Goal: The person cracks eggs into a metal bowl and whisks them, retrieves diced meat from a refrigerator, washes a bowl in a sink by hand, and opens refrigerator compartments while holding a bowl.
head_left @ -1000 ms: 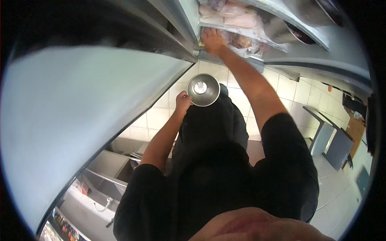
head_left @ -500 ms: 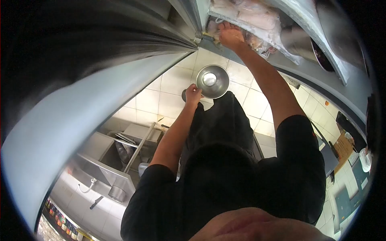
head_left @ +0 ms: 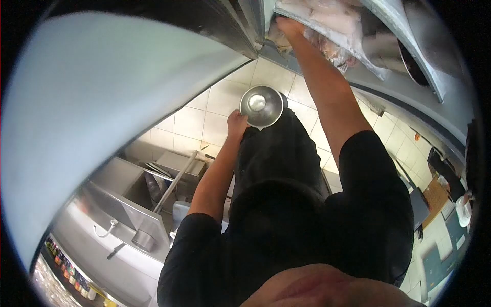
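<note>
My left hand (head_left: 237,124) is closed on the rim of a round metal bowl (head_left: 271,113), held low in front of my legs. The bowl's inside faces up, with a bright patch at its bottom. My right hand (head_left: 290,25) reaches deep into an open fridge or freezer, under a frosted wire shelf (head_left: 317,29). It is among plastic-wrapped food packages (head_left: 327,50) on the lower level. Its fingers are hidden there, so I cannot make out whether they grip anything.
A large pale door (head_left: 102,92) stands open on my left. Behind it are a steel sink unit (head_left: 117,179), a knife (head_left: 116,250) and several bottles (head_left: 69,268). Bagged pale food (head_left: 337,18) lies on the upper shelf. A cardboard box (head_left: 434,202) stands at the right.
My right hand has gone deeper under the shelf, its fingers now out of sight. My left hand and the bowl have shifted slightly left. The door fills more of the view.
</note>
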The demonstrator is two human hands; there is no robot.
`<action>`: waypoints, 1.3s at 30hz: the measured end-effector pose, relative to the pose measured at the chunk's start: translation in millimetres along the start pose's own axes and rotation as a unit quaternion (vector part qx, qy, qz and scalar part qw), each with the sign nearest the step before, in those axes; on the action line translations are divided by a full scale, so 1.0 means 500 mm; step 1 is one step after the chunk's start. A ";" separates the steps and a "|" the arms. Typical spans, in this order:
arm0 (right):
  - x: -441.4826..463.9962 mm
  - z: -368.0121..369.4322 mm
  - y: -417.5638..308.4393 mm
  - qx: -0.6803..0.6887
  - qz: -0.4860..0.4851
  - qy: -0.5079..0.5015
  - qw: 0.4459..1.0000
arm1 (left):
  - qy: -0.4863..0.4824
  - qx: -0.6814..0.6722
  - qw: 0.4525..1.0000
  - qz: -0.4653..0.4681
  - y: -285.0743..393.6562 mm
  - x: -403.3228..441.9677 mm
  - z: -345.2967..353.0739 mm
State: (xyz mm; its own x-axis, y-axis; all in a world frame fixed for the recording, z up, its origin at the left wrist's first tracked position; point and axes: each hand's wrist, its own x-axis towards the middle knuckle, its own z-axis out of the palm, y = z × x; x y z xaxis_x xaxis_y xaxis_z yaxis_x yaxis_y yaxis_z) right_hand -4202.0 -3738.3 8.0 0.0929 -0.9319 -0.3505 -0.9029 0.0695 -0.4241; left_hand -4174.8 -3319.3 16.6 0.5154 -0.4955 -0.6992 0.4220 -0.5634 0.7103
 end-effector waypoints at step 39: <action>0.045 -0.066 0.253 0.057 -0.271 -0.200 0.940 | 0.033 -0.078 0.995 -0.045 -0.042 -0.056 0.079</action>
State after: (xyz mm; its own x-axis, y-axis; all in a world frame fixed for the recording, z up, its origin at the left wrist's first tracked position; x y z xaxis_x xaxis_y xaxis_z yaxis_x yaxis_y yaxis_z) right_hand -4328.1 -3762.0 -26.2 0.6973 -0.6343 -0.3338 -0.6285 -0.3172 -0.7102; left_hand -4227.7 -3319.6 18.3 0.5169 -0.4000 -0.7568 0.5760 -0.4914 0.6532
